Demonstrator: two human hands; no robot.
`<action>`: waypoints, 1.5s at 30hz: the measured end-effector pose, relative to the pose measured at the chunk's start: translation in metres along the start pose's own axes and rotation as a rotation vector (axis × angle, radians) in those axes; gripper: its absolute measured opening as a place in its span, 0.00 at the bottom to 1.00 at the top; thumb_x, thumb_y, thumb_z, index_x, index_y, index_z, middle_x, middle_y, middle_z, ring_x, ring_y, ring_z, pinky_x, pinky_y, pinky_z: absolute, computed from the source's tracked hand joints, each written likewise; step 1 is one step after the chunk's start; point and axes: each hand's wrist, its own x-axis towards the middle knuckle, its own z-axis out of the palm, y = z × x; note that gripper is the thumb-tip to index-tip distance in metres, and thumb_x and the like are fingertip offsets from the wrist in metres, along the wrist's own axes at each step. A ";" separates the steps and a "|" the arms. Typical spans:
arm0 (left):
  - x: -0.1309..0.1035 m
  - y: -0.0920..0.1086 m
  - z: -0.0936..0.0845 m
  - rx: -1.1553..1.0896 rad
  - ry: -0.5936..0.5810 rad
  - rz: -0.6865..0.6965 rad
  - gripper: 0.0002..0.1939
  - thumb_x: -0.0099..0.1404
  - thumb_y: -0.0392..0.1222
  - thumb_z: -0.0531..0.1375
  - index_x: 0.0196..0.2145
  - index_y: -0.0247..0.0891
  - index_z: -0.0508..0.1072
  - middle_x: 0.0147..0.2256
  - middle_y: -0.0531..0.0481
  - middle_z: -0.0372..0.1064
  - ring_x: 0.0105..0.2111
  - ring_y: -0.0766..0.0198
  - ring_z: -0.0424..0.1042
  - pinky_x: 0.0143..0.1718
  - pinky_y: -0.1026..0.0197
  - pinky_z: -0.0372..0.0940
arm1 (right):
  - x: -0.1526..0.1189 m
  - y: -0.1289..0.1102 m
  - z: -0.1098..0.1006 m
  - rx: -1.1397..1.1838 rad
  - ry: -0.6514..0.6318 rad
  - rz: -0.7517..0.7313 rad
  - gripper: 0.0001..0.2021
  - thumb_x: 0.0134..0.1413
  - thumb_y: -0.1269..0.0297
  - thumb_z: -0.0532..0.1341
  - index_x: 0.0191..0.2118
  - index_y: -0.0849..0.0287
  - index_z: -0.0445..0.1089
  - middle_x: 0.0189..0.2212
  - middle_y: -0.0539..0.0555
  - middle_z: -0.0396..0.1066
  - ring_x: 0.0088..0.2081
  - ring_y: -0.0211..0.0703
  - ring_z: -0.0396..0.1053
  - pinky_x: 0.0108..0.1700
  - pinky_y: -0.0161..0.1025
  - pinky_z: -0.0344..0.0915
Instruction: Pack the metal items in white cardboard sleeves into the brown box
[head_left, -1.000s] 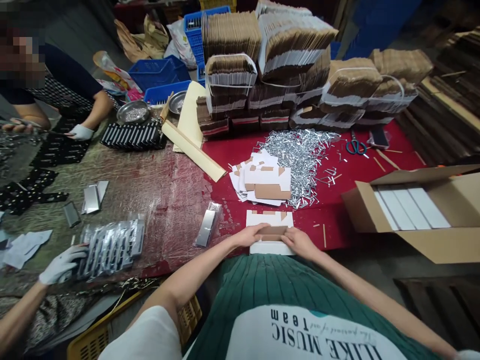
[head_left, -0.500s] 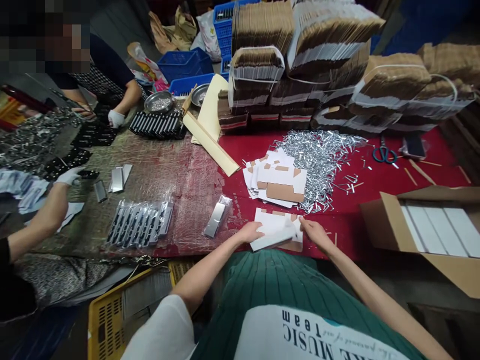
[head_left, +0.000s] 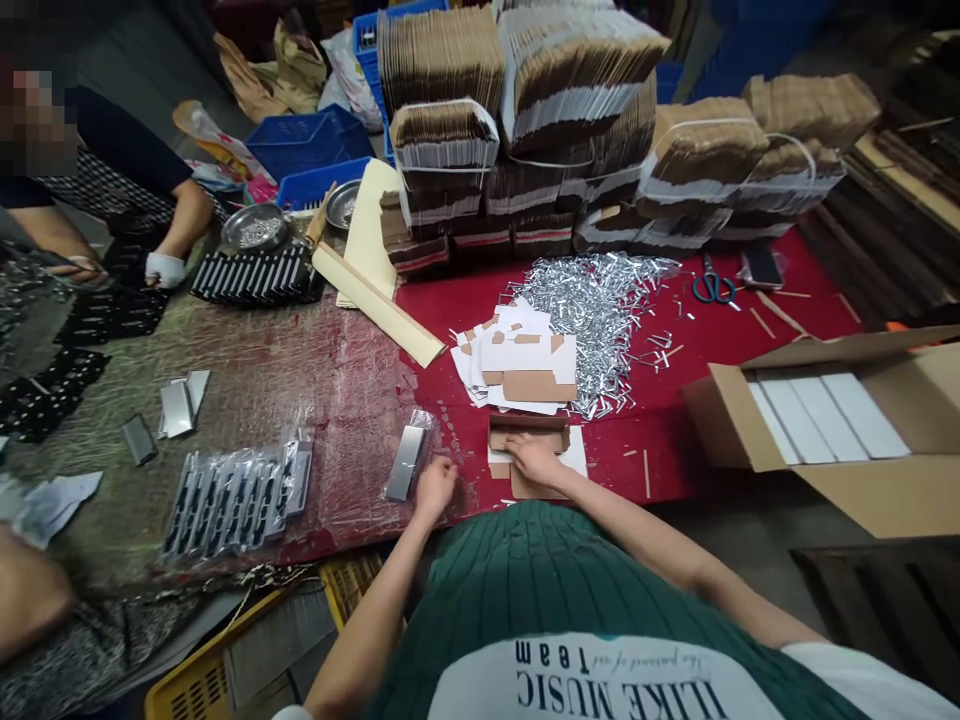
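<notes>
"Start at the left. What is on the worktop (head_left: 345,390)?"

"Toward the far left corner, a person in a checked garment (head_left: 94,190) leans over black strips (head_left: 60,395). A blurred forearm (head_left: 26,590) crosses the near left corner. The surface here is scuffed, under wrinkled clear film. Bagged parts (head_left: 232,500) lie in a row by the near edge; below it sits a yellow crate (head_left: 187,680)."

"And the room behind?"

"Dim, with blue crates (head_left: 307,145) past the far edge."

"Where are the wearer's hands?"

"Around the middle of the near edge. The left hand (head_left: 437,487), fingers curled, is just beside a silver piece (head_left: 406,462) in clear plastic; I cannot tell whether it holds anything. Farther right, on a red covering (head_left: 442,295), the right hand (head_left: 534,462) reaches into an open cardboard box (head_left: 525,426), fingers close together; whether they grip it, I cannot tell."

"Beyond that?"

"White box blanks (head_left: 529,360) lie beside a heap of small silver pieces (head_left: 600,310). Strapped cardboard bundles (head_left: 442,65) line the far edge."

"And the right end?"

"Scissors (head_left: 714,289) lie near the far right corner. By the near right corner, an open carton (head_left: 862,492) holds white boxes (head_left: 825,418)."
</notes>
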 end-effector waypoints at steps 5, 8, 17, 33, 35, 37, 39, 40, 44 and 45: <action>0.014 -0.045 -0.018 0.305 0.362 -0.253 0.30 0.62 0.53 0.51 0.56 0.32 0.58 0.46 0.32 0.64 0.46 0.45 0.65 0.40 0.50 0.62 | -0.035 0.068 -0.023 -0.079 0.395 0.497 0.17 0.60 0.68 0.45 0.49 0.60 0.66 0.43 0.60 0.67 0.43 0.45 0.65 0.41 0.38 0.61; 0.027 -0.042 -0.015 0.372 0.331 -0.260 0.33 0.62 0.53 0.51 0.58 0.27 0.53 0.45 0.31 0.63 0.45 0.45 0.65 0.39 0.51 0.62 | -0.034 0.113 -0.030 -0.189 0.282 0.736 0.16 0.59 0.68 0.48 0.49 0.60 0.66 0.43 0.61 0.66 0.39 0.46 0.65 0.35 0.37 0.59; 0.003 -0.049 0.003 0.443 0.221 -0.178 0.22 0.60 0.52 0.55 0.44 0.30 0.62 0.42 0.37 0.64 0.44 0.50 0.65 0.39 0.56 0.62 | -0.053 0.119 -0.049 0.092 0.529 0.740 0.18 0.59 0.58 0.46 0.38 0.63 0.69 0.34 0.58 0.70 0.36 0.45 0.65 0.38 0.38 0.58; -0.036 0.088 0.006 0.073 0.023 0.838 0.25 0.59 0.42 0.57 0.52 0.35 0.59 0.48 0.40 0.62 0.48 0.53 0.61 0.49 0.52 0.58 | -0.051 0.045 0.016 0.011 0.019 0.850 0.20 0.61 0.60 0.46 0.54 0.64 0.60 0.33 0.63 0.73 0.35 0.50 0.72 0.34 0.40 0.62; -0.026 0.114 0.018 0.153 0.024 0.976 0.27 0.58 0.38 0.57 0.55 0.33 0.57 0.50 0.38 0.61 0.49 0.52 0.60 0.51 0.51 0.56 | -0.062 0.046 0.025 0.051 0.057 0.847 0.19 0.59 0.59 0.49 0.52 0.61 0.63 0.34 0.62 0.73 0.35 0.49 0.72 0.34 0.38 0.62; -0.017 0.123 0.030 0.241 0.046 0.978 0.24 0.60 0.35 0.54 0.55 0.31 0.57 0.50 0.37 0.61 0.50 0.52 0.60 0.52 0.49 0.55 | -0.076 0.049 0.030 0.077 0.092 0.858 0.17 0.58 0.59 0.50 0.48 0.60 0.66 0.34 0.62 0.73 0.35 0.49 0.72 0.34 0.39 0.63; -0.011 0.117 0.039 0.285 0.050 0.914 0.17 0.63 0.32 0.49 0.50 0.31 0.63 0.48 0.37 0.63 0.50 0.54 0.60 0.52 0.49 0.55 | -0.088 0.054 0.030 0.133 0.134 0.825 0.17 0.57 0.60 0.48 0.45 0.60 0.68 0.35 0.62 0.73 0.36 0.50 0.71 0.36 0.41 0.64; -0.010 0.110 0.041 0.274 0.047 0.872 0.14 0.64 0.32 0.48 0.46 0.32 0.66 0.47 0.38 0.64 0.49 0.54 0.61 0.52 0.49 0.55 | -0.091 0.057 0.027 0.199 0.174 0.794 0.17 0.57 0.60 0.48 0.45 0.60 0.68 0.35 0.61 0.73 0.37 0.49 0.71 0.37 0.42 0.64; 0.001 0.087 0.030 -0.033 0.034 0.469 0.15 0.68 0.41 0.45 0.44 0.35 0.67 0.41 0.40 0.68 0.44 0.57 0.67 0.48 0.52 0.60 | -0.081 0.065 0.002 0.740 0.375 0.769 0.24 0.57 0.50 0.45 0.50 0.61 0.63 0.35 0.58 0.72 0.34 0.45 0.70 0.36 0.42 0.67; 0.007 0.086 0.024 -0.116 -0.027 0.354 0.17 0.68 0.42 0.43 0.46 0.34 0.67 0.38 0.40 0.69 0.41 0.58 0.69 0.45 0.54 0.62 | -0.073 0.068 -0.006 0.886 0.356 0.778 0.27 0.58 0.47 0.42 0.51 0.62 0.62 0.35 0.59 0.71 0.33 0.45 0.71 0.35 0.41 0.67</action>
